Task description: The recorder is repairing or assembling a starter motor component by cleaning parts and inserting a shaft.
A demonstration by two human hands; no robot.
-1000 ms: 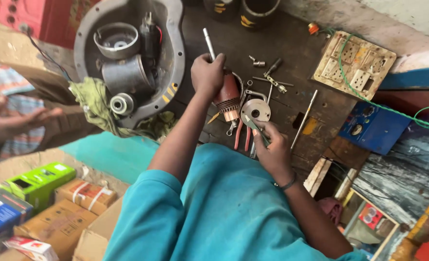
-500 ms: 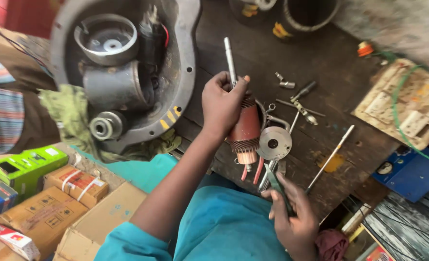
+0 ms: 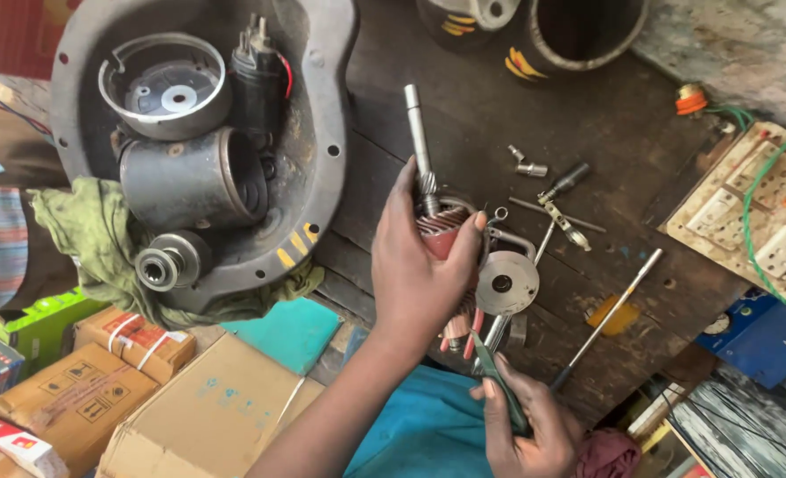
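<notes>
Copper windings show between the fingers of the left hand [image 3: 424, 274], which wraps around a motor armature [image 3: 441, 232] and holds it upright over the dark wooden bench [image 3: 464, 106], its steel shaft [image 3: 418, 133] pointing up and away. The fingers are curled and pressed against the winding body, thumb on the near side. Lower down, the right hand [image 3: 530, 429] pinches a slim green-handled tool [image 3: 499, 376], probably pliers or a small driver, with its tip aimed at the red and pink wire ends [image 3: 459, 332] hanging from the armature's lower end. A round metal end plate [image 3: 506, 283] lies just beside the armature on the bench.

Judging by this, the step in hand is work on the wire leads at the armature's base. The next move calls for a steady left-hand hold and a fine, small approach of the tool tip to one lead without disturbing the windings.

Loose bits [image 3: 552, 190] and a long rod [image 3: 610, 319] lie to the right; a grey motor housing [image 3: 322, 133] sits at upper left.
</notes>
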